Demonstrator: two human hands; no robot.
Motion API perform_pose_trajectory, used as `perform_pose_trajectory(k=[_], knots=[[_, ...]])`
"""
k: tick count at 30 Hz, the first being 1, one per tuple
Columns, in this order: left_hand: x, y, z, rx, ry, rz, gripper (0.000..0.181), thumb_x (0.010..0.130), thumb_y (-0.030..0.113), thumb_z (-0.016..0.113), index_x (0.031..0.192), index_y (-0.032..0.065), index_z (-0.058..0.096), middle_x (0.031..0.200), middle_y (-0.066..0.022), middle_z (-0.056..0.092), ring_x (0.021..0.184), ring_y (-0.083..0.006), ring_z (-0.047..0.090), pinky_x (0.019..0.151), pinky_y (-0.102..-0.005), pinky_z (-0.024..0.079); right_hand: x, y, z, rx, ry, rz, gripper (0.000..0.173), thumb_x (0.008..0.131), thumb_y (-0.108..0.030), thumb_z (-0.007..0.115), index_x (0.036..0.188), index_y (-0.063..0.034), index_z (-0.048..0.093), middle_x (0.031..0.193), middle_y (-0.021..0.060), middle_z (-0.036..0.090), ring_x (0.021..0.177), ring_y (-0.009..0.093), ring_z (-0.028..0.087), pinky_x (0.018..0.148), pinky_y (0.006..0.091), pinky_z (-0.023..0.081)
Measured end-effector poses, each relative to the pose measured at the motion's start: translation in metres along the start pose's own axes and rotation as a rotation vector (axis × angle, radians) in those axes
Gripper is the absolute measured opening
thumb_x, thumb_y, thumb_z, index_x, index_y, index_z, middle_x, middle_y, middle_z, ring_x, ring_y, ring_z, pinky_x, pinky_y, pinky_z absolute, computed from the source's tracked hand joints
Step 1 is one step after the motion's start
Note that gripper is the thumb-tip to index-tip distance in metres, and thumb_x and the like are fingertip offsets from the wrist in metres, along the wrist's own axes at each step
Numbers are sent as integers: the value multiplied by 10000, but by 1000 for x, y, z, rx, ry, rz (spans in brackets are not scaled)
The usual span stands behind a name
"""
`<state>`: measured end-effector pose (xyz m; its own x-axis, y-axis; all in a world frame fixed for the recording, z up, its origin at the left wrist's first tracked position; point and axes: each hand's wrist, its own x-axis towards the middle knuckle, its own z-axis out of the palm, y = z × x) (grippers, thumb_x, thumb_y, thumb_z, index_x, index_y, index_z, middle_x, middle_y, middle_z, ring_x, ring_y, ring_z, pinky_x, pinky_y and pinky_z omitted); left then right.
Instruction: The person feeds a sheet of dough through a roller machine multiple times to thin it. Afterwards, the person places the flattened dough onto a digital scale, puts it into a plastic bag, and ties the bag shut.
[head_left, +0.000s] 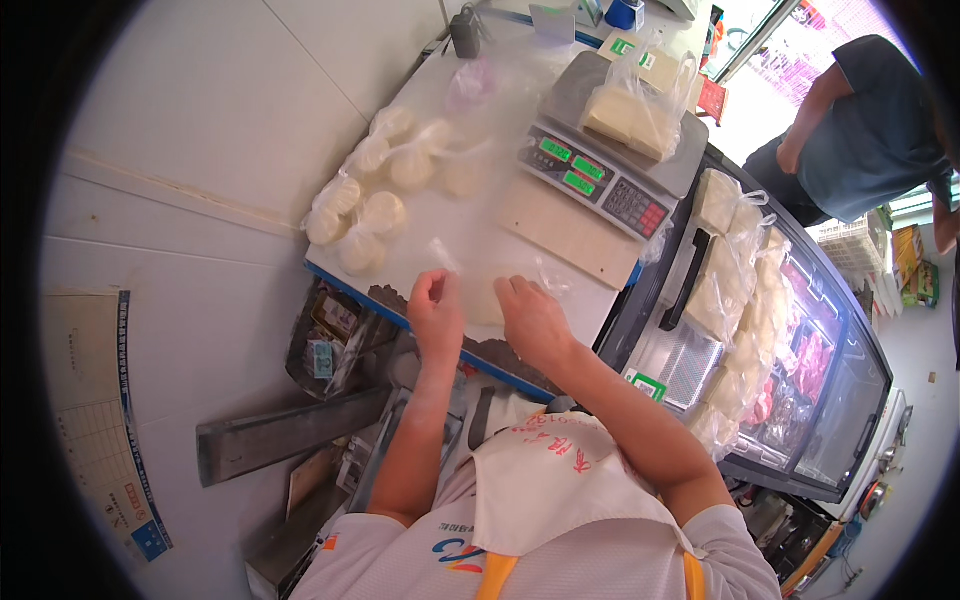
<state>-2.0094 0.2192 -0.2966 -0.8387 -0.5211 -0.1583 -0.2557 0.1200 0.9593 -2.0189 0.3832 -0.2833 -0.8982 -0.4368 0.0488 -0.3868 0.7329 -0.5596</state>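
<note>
A clear plastic bag with pale contents (484, 300) lies on the white counter between my hands. My left hand (436, 304) is at the bag's left side, fingers curled and pinching its thin plastic. My right hand (529, 311) rests over its right side with bent fingers; whether it grips the plastic is hidden. Bagged round white buns or dough pieces (382, 214) sit at the counter's left. Behind my right hand stands a digital scale (596, 180) with lit green displays, a bag of pale blocks (630, 120) on its pan.
A beige board (570, 232) lies before the scale. To the right, a glass display case (810, 375) holds meat, with bagged pale blocks (720, 262) on top. An open drawer (330, 337) juts below the counter's left edge. A person (862, 142) stands beyond the case.
</note>
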Motion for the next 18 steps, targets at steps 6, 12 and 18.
perform_pose_trajectory(k=[6, 12, 18], knots=[[5, -7, -15, -334, -80, -128, 162, 1031, 172, 656, 1006, 12, 648, 883, -14, 654, 832, -104, 586, 811, -283, 487, 1, -1, -2, -31, -446, 7, 239, 906, -34, 618, 1145, -26, 605, 978, 191, 713, 839, 442, 726, 757, 519, 583], [3, 17, -12, -78, -88, 81, 335, 980, 208, 755, 1206, 37, 577, 997, -45, 618, 939, -171, 598, 837, -309, 483, 10, 10, -19, -232, -420, 274, 759, 936, -83, 628, 1643, -117, 355, 1052, 192, 748, 958, 385, 764, 784, 481, 606], [24, 74, 60, 331, -29, 578, 542, 895, 190, 839, 1322, 11, 556, 1138, -107, 618, 1038, -242, 608, 905, -363, 495, 0, 7, -61, -76, -455, 37, 638, 931, -74, 674, 1542, -85, 491, 1032, 214, 733, 906, 416, 743, 802, 504, 597]])
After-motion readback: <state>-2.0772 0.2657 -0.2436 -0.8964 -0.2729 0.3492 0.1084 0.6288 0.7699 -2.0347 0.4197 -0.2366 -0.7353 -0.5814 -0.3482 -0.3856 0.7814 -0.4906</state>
